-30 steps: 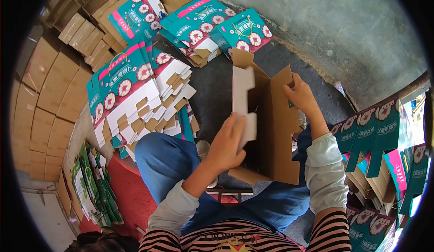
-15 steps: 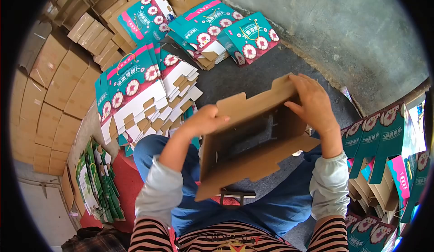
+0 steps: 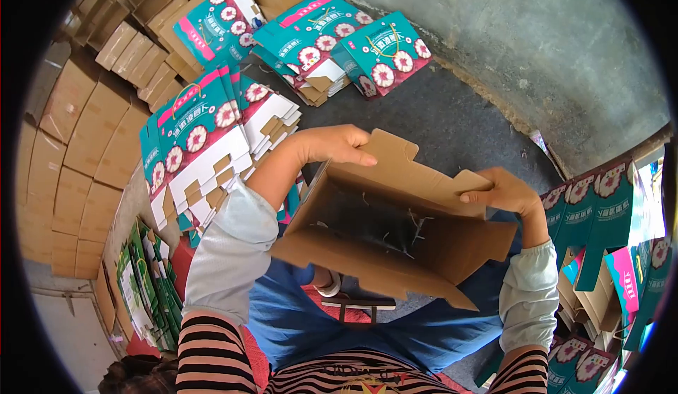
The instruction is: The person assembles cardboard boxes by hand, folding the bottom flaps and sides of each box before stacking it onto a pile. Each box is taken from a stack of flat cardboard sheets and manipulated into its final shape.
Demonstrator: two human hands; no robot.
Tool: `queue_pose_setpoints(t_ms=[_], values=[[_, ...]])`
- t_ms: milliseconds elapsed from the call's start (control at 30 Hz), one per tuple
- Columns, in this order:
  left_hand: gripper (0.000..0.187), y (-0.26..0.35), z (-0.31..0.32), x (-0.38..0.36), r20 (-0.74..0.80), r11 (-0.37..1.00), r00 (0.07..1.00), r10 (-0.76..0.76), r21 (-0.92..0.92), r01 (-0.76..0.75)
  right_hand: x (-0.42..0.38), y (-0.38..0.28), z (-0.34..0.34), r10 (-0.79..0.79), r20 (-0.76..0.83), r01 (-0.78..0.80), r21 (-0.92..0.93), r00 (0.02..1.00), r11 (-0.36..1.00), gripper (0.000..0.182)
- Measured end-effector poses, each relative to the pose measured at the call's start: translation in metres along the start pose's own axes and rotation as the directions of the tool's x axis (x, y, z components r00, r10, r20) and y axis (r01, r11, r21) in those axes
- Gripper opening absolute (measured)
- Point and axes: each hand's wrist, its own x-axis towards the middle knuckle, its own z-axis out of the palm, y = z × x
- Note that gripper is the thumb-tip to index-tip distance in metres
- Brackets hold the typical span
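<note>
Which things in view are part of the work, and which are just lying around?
In the work:
- open cardboard box
- left hand and right hand, both gripping its far edge
- flat teal cartons, probably

Apparently just lying about:
- green cartons, left
- stacked brown boxes, far left

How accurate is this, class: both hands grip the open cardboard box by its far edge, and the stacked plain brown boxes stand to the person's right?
The side is wrong: the head view shows the stacked plain brown boxes to the person's left. The left hand and right hand do grip the open cardboard box by its far edge.
</note>
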Motion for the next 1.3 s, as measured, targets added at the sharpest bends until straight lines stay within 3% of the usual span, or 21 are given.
queue_pose_setpoints(t_ms=[33,100,133,200,267,367,467,533,600,700,833,867,900,933,967,1033,1100,1167,1233,1267,1300], values=[[0.037,0.002,-0.005,-0.003,-0.029,1.0,1.0,0.003,-0.01,-0.004,0.001,0.003,0.002,0.002,0.012,-0.002,-0.007,1.0,1.0,0.037],[0.04,0.006,-0.023,-0.018,-0.403,0.959,0.915,-0.027,-0.269,-0.091,0.0,0.007,0.0,0.06,-0.011,-0.059,0.044,0.998,0.997,0.034],[0.042,0.004,-0.031,-0.028,-0.561,0.912,0.824,-0.078,-0.373,-0.168,-0.002,0.009,0.0,0.092,-0.022,-0.09,0.073,0.996,0.993,0.032],[0.047,-0.01,-0.049,-0.06,-0.826,0.877,0.542,-0.155,-0.368,-0.309,-0.003,0.015,0.001,0.015,-0.121,0.0,0.126,0.993,0.992,0.028],[0.056,-0.02,-0.038,-0.094,-0.89,0.875,0.381,-0.251,-0.376,-0.303,-0.002,0.018,0.005,-0.002,-0.227,0.049,0.203,0.974,0.978,0.026],[0.065,-0.04,0.008,-0.114,-0.838,0.859,0.341,-0.427,-0.494,-0.139,0.003,0.02,0.012,0.056,-0.379,0.092,0.361,0.924,0.928,0.024],[0.073,-0.028,0.045,-0.098,-0.677,0.836,0.565,-0.472,-0.548,0.042,0.01,0.01,0.03,0.081,-0.503,0.213,0.5,0.861,0.84,0.023],[0.084,-0.028,0.059,-0.076,-0.684,0.902,0.604,-0.408,-0.404,0.152,0.013,-0.007,0.051,0.07,-0.567,0.327,0.568,0.821,0.755,0.023],[0.1,-0.017,0.07,-0.066,-0.716,0.904,0.583,-0.383,-0.419,0.08,0.012,-0.014,0.071,0.047,-0.631,0.272,0.399,0.774,0.876,0.025],[0.114,-0.019,0.058,-0.047,-0.707,0.882,0.593,-0.385,-0.471,0.011,0.01,-0.033,0.1,-0.057,-0.674,0.284,0.232,0.737,0.93,0.03],[0.117,-0.029,0.055,-0.014,-0.735,0.883,0.549,-0.399,-0.469,0.015,0.014,-0.046,0.125,-0.209,-0.683,0.365,0.09,0.7,0.927,0.025],[0.104,-0.032,0.057,-0.005,-0.719,0.887,0.552,-0.422,-0.453,0.088,0.015,-0.047,0.132,-0.236,-0.666,0.384,0.082,0.707,0.92,0.024],[0.098,-0.041,0.06,0.005,-0.735,0.901,0.559,-0.385,-0.43,0.055,0.018,-0.045,0.137,-0.277,-0.662,0.401,0.038,0.696,0.915,0.023],[0.092,-0.054,0.065,0.016,-0.749,0.913,0.564,-0.348,-0.407,0.022,0.019,-0.041,0.139,-0.268,-0.631,0.374,0.037,0.728,0.927,0.022],[0.077,-0.066,0.071,0.028,-0.802,0.925,0.478,-0.358,-0.375,0.064,0.02,-0.038,0.141,-0.255,-0.601,0.344,0.037,0.758,0.938,0.022],[0.077,-0.075,0.07,0.032,-0.791,0.92,0.508,-0.342,-0.393,0.008,0.021,-0.027,0.143,-0.204,-0.542,0.287,0.072,0.815,0.955,0.017],[0.085,-0.071,0.065,0.029,-0.795,0.92,0.521,-0.312,-0.39,-0.045,0.027,-0.018,0.137,-0.181,-0.603,0.342,0.162,0.777,0.926,0.015],[0.09,-0.037,0.063,0.006,-0.723,0.875,0.61,-0.324,-0.474,-0.097,0.024,-0.017,0.121,-0.151,-0.595,0.312,0.177,0.789,0.934,0.021],[0.094,-0.006,0.06,-0.018,-0.609,0.836,0.719,-0.335,-0.544,-0.071,0.028,-0.014,0.111,-0.255,-0.69,0.332,-0.022,0.677,0.943,0.027],[0.094,-0.014,0.062,-0.022,-0.616,0.923,0.764,-0.191,-0.377,-0.074,0.028,-0.013,0.108,-0.309,-0.727,0.326,-0.123,0.613,0.937,0.03],[0.094,-0.028,0.065,-0.026,-0.592,0.976,0.804,-0.043,-0.197,-0.093,0.025,-0.014,0.103,-0.234,-0.713,0.265,-0.071,0.661,0.962,0.036]])
